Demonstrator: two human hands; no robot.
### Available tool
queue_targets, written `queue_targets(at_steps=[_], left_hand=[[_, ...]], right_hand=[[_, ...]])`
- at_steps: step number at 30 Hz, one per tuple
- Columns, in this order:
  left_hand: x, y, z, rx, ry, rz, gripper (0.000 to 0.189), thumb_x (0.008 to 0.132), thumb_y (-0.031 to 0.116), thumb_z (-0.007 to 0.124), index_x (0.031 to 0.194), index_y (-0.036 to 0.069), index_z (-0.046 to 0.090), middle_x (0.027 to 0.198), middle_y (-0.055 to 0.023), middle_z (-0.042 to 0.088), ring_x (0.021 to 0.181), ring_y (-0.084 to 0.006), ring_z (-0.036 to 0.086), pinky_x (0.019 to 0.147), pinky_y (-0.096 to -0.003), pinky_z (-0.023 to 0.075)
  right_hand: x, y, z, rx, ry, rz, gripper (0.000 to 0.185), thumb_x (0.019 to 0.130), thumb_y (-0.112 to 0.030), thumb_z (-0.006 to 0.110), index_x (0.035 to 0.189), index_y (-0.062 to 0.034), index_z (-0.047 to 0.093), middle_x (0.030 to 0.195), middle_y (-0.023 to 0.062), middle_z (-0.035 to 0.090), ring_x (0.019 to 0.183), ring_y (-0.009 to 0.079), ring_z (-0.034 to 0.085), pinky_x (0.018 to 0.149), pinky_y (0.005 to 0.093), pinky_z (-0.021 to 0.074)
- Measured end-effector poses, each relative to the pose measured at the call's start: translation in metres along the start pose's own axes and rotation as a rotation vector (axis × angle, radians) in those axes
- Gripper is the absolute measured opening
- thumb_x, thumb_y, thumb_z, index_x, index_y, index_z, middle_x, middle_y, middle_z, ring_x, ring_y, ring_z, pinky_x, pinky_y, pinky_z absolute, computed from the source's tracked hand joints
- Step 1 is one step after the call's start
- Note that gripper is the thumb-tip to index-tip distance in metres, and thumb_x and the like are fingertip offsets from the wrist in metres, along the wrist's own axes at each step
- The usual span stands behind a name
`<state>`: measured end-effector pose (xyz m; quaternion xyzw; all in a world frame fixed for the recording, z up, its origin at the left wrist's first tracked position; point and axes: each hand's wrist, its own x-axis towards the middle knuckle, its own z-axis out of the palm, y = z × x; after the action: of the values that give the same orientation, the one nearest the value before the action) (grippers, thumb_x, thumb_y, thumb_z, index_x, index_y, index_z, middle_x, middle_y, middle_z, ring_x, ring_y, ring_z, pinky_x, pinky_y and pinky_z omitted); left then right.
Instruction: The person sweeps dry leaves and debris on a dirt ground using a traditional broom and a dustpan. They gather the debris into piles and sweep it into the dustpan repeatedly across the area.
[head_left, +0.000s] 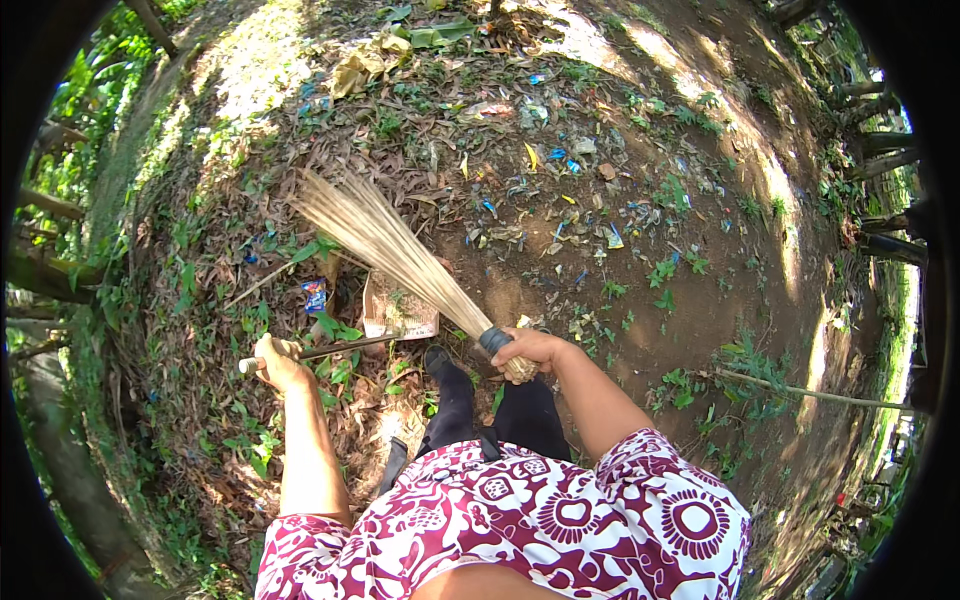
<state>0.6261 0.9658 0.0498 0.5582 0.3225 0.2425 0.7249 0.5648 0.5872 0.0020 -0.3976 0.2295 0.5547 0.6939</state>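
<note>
My right hand (529, 351) grips a stick broom (409, 247) by its bound butt, where a dark wrapping holds the pale bristles together. The bristles fan out to the upper left, above the leaf-covered ground. In my left hand (279, 364) is the handle (345, 346) of a dustpan, its pale end poking out past my fist. The dustpan's light-coloured scoop (401, 307) is just ahead of my foot, partly covered by the broom, with some dirt or debris in it. A blue snack wrapper (314, 295) lies on the leaves left of the scoop.
Scattered plastic scraps (570, 161) and dry leaves (420, 142) litter the ground ahead. Large dried leaves (367, 64) lie farther off. At right, a thin stick (810, 391) stretches across the soil near low weeds (682, 390). Wooden poles (885, 142) stand along the right rim.
</note>
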Motion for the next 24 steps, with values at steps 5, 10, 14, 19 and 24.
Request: queue_targets(at_steps=[5, 10, 14, 19, 24], left_hand=[[0.002, 0.003, -0.006, -0.038, -0.022, 0.021, 0.030, 0.083, 0.015, 0.046, 0.056, 0.012, 0.033, 0.043, 0.0018, 0.029, 0.036, -0.0099, 0.029, 0.040, -0.0264, 0.0280], [0.001, -0.004, -0.010, -0.069, -0.041, 0.030, 0.032, 0.081, 0.013, 0.047, 0.053, 0.011, 0.033, 0.043, 0.0017, 0.028, 0.036, -0.0103, 0.028, 0.040, -0.0277, 0.0278], [0.006, -0.004, -0.006, -0.062, -0.040, 0.004, 0.032, 0.082, 0.012, 0.046, 0.054, 0.011, 0.031, 0.045, 0.0018, 0.028, 0.038, -0.0099, 0.027, 0.040, -0.0273, 0.0273], [0.013, 0.004, 0.004, -0.061, -0.125, 0.004, 0.031, 0.083, 0.012, 0.044, 0.055, 0.011, 0.030, 0.046, 0.0016, 0.028, 0.039, -0.0097, 0.026, 0.041, -0.0265, 0.0269], [0.013, -0.003, 0.019, -0.135, -0.159, -0.049, 0.031, 0.084, 0.012, 0.043, 0.056, 0.011, 0.031, 0.045, 0.0016, 0.028, 0.038, -0.0094, 0.024, 0.041, -0.0259, 0.0263]], right_hand=[[0.053, -0.014, -0.019, 0.281, 0.435, 0.073, 0.017, 0.073, -0.013, 0.059, 0.084, -0.0040, 0.049, 0.066, 0.0089, 0.055, 0.051, 0.0206, 0.056, 0.051, 0.0368, 0.0510], [0.156, -0.052, 0.032, -0.255, 0.455, 0.109, 0.027, 0.069, -0.016, 0.060, 0.091, -0.0048, 0.049, 0.070, 0.0075, 0.056, 0.059, 0.0198, 0.056, 0.058, 0.0393, 0.0487], [0.127, -0.090, 0.038, -0.207, 0.154, 0.101, 0.023, 0.071, -0.014, 0.059, 0.089, -0.0054, 0.048, 0.065, 0.0075, 0.056, 0.053, 0.0184, 0.056, 0.052, 0.0358, 0.0491], [0.059, -0.067, 0.009, -0.001, 0.250, -0.055, 0.018, 0.071, -0.007, 0.060, 0.083, -0.0034, 0.048, 0.065, 0.0083, 0.055, 0.054, 0.0192, 0.057, 0.049, 0.0374, 0.0502], [0.109, -0.084, -0.029, 0.380, 0.454, 0.070, 0.013, 0.074, -0.013, 0.057, 0.079, -0.0039, 0.050, 0.064, 0.0083, 0.054, 0.053, 0.0201, 0.055, 0.052, 0.0376, 0.0504]])
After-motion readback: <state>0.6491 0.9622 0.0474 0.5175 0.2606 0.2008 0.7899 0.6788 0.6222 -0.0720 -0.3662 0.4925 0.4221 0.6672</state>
